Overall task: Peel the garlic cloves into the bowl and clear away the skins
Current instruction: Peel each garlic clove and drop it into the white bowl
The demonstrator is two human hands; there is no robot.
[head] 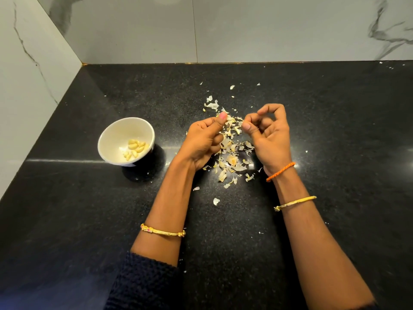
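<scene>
A white bowl (111,136) stands on the black counter at the left, with several peeled garlic cloves (136,147) in its bottom. To its right lies a heap of papery garlic skins (230,153). Both hands hover over that heap. My left hand (204,142) pinches a garlic clove (229,119) between thumb and fingers. My right hand (270,139) has its fingers curled and pinches a bit of skin (241,123) on the same clove. Most of the clove is hidden by the fingertips.
The black speckled counter (335,130) runs into a corner of grey marble wall tiles (268,30) at the back and left. Stray skin flakes (216,201) lie scattered around the heap, one nearer to me between my forearms.
</scene>
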